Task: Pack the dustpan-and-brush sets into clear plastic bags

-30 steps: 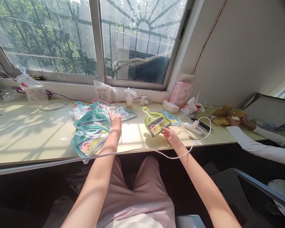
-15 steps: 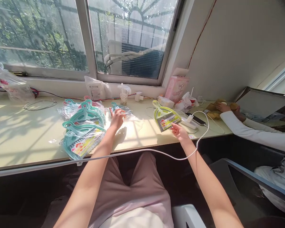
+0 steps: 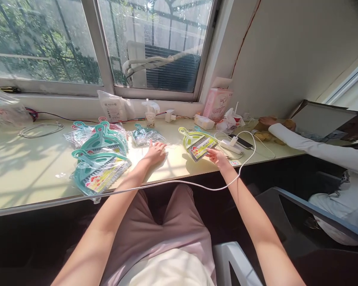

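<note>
My right hand [image 3: 217, 156] grips the lower right edge of a yellow-green dustpan and brush set [image 3: 197, 143], which has a printed label across the bristles and is tilted up off the table. Over the tabletop, my left hand [image 3: 156, 152] is empty with its fingers apart. Just behind it lies a small teal set in clear plastic [image 3: 143, 135]. To its left, teal dustpan sets in clear bags [image 3: 103, 172] overlap in a pile, with pink handles [image 3: 102, 119] showing at the back.
A white cable [image 3: 179, 182] runs across in front of me. On the right are a power strip [image 3: 231, 147], a phone [image 3: 242, 142] and a pink box [image 3: 217, 104]. A cup [image 3: 150, 118] stands near the window. Another person's sleeve [image 3: 295, 139] reaches in at the far right.
My left hand has moved right, away from the small teal set, and lowered toward the tabletop. My right hand still holds the yellow-green set. The camera view has shifted slightly.
</note>
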Action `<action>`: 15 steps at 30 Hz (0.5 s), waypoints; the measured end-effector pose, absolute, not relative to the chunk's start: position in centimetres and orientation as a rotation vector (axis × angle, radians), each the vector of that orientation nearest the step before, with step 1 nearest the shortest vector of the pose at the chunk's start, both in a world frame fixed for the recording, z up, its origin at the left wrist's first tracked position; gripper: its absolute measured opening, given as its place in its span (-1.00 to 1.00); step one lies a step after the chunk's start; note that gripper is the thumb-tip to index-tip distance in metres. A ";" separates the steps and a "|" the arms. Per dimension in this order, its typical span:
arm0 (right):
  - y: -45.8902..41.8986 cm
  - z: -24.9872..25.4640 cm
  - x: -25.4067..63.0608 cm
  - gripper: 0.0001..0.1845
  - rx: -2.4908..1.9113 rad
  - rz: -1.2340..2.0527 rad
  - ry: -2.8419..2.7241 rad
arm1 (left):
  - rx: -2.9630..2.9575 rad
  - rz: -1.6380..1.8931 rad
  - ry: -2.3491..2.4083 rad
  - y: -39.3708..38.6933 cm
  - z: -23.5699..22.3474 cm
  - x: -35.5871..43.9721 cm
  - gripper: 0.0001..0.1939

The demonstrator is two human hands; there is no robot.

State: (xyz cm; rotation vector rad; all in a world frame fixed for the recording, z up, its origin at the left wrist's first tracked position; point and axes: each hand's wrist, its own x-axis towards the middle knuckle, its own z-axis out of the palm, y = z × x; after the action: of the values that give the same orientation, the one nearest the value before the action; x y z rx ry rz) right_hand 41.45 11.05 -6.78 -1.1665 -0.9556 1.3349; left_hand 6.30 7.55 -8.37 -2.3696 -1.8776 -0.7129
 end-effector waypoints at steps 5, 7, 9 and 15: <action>10.9 -7.1 42.2 -0.82 -1.211 1.312 -0.967 | -2.409 -0.672 -1.806 8.2 -8.5 4.6 -0.63; 10.7 -6.9 42.4 -0.83 -1.236 1.306 -0.960 | -2.344 -0.710 -1.784 8.1 -8.1 3.7 -0.65; 10.5 -6.7 42.4 -0.84 -1.252 1.305 -0.960 | -2.265 -0.720 -1.810 7.8 -7.6 3.4 -0.66; 9.1 -6.2 41.3 -0.84 -1.260 1.374 -1.045 | -2.309 -0.774 -1.880 7.3 -7.3 4.9 -0.66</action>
State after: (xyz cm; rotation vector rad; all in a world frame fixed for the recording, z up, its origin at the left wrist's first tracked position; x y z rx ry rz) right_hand 41.31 9.07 -6.23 -1.2600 -1.0453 1.3738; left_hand 4.86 7.30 -7.34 -2.3094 -1.8798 -0.7738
